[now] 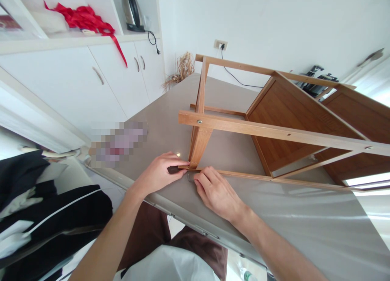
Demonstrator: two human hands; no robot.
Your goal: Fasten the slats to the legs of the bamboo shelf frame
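A wooden shelf frame [237, 124] lies on its side on the grey-brown table [164, 114]. My left hand [161, 171] is closed around the end of its lower rail, near the corner where a crosspiece meets it. The dark end of that rail shows between thumb and fingers. Just to the right, my right hand [215, 189] has its fingers curled around a small bent metal hex key [190, 177]. The key's bend sticks out beside the rail at that same corner. Whether its tip sits in a screw is hidden. A silvery screw head [199, 122] shows on the upper rail.
A blurred, pixelated packet [120, 145] lies at the table's left end. White cabinets [70, 78] stand behind, with red ribbon [82, 19] and an electric kettle [132, 11] on a shelf. Dark clothes [61, 212] are heaped at the left. Dried stalks [184, 68] stand by the wall.
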